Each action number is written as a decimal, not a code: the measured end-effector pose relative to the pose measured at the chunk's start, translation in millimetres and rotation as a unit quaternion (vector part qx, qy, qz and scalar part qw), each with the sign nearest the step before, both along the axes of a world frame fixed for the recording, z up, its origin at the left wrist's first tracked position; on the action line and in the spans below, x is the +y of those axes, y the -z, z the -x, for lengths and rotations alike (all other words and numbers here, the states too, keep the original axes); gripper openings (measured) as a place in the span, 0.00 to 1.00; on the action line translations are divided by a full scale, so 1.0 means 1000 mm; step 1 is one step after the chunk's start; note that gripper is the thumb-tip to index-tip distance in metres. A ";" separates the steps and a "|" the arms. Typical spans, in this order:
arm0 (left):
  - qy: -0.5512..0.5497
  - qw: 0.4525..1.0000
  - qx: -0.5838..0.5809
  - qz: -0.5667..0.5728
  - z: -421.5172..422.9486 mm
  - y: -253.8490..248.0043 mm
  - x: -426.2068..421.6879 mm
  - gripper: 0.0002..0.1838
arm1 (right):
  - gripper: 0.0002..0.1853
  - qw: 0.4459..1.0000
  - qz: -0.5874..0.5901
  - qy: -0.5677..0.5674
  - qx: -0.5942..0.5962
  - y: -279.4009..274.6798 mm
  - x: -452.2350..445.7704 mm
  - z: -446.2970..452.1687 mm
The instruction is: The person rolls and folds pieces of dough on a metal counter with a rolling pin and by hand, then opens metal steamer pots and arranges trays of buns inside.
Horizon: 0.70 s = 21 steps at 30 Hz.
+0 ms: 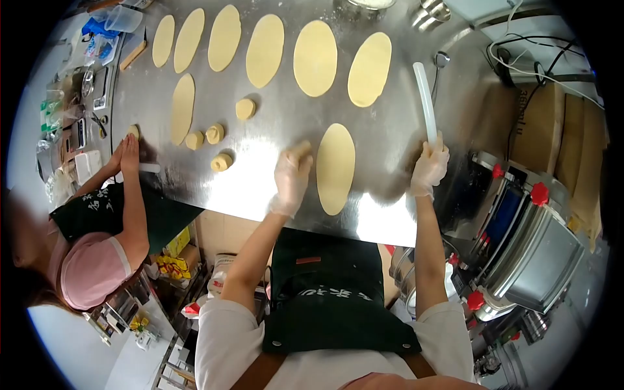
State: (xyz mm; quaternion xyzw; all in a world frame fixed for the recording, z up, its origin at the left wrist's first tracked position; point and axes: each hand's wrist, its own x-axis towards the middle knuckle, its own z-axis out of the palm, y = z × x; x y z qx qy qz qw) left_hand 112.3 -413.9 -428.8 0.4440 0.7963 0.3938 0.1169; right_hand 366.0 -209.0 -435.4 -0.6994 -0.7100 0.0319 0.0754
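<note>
My right hand (430, 168), in a clear glove, is closed around the lower end of a white rolling pin (425, 97), which points away from me over the steel table (383, 133). In front of me lies a flat oval dough sheet (336, 169), between my two hands. To its left, my gloved left hand (292, 175) is closed on a small tan dough piece (299, 149), somewhat blurred. Several short dough rolls, such as the one at the back (245, 108), rest left of that hand. More oval sheets (315, 58) form a row along the far side.
At the left, a co-worker's hands (130, 153) press on a small dough piece (133, 130). A metal ladle (441, 60) lies beyond the rolling pin. On the right stands a metal machine (536, 244) with red knobs. Cardboard (539, 130) and cables are behind it.
</note>
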 end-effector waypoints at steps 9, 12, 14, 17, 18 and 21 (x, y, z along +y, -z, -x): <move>-0.026 0.983 -0.163 0.077 -0.082 0.003 -0.092 0.10 | 0.13 0.962 0.018 -0.119 0.243 -0.016 -0.084 0.000; -0.019 0.984 -0.167 0.062 -0.099 0.007 -0.098 0.11 | 0.11 0.895 0.210 -0.097 0.380 -0.017 -0.177 0.017; -0.012 0.991 -0.128 0.043 -0.104 0.006 -0.094 0.12 | 0.15 0.872 0.289 -0.137 0.370 -0.024 -0.204 0.024; 0.008 0.996 -0.080 0.042 -0.107 0.007 -0.084 0.14 | 0.18 0.870 0.279 -0.105 0.393 -0.021 -0.213 0.028; 0.016 0.997 -0.063 0.052 -0.109 0.009 -0.083 0.15 | 0.19 0.876 0.266 -0.086 0.393 -0.025 -0.212 0.028; 0.025 0.996 -0.030 0.081 -0.116 0.019 -0.087 0.15 | 0.17 0.879 0.232 -0.053 0.413 -0.023 -0.211 0.015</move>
